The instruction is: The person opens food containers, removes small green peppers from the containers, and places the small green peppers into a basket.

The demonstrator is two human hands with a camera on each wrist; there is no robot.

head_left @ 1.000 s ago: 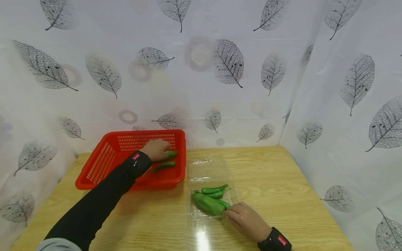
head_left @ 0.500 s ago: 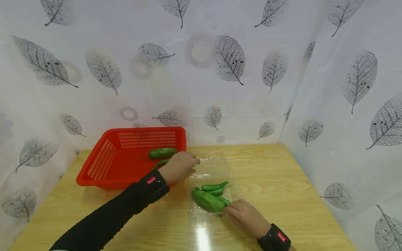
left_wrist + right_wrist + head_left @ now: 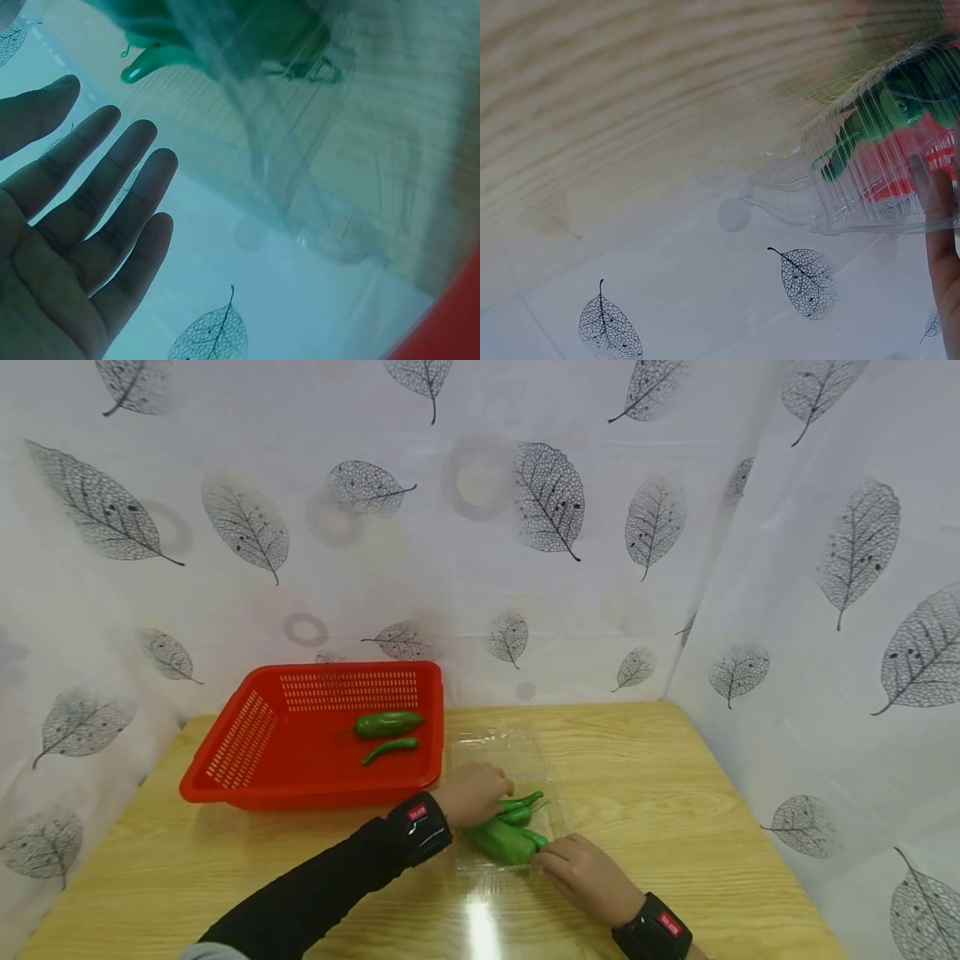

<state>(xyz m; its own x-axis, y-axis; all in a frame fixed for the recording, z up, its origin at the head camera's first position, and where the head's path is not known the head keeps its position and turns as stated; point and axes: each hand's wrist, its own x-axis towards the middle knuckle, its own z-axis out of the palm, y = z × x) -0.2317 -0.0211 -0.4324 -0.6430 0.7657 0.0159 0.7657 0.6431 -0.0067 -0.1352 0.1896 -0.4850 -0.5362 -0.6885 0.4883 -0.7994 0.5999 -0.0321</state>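
Note:
My left hand [image 3: 474, 793] is above the left part of a clear plastic box [image 3: 491, 862]. In the left wrist view its fingers [image 3: 112, 191] are spread and relaxed, with nothing between them. A large green pepper [image 3: 501, 843] lies in the box, with several slimmer green chili peppers [image 3: 517, 815] beside it. My right hand [image 3: 588, 877] grips the box at its near right corner; the right wrist view shows its fingers [image 3: 941, 199] over the rim. The left hand hides part of the box and the ends of some peppers.
A red plastic basket [image 3: 311, 795] stands to the left of the box. In it lie a thick green pepper [image 3: 388, 724] and a thin green chili pepper [image 3: 390, 748]. The box's clear lid [image 3: 498, 752] lies folded back on the wooden table [image 3: 637, 777].
My left hand has moved out of the red basket, right and toward me, to above the clear box. The right hand has stayed at the box corner.

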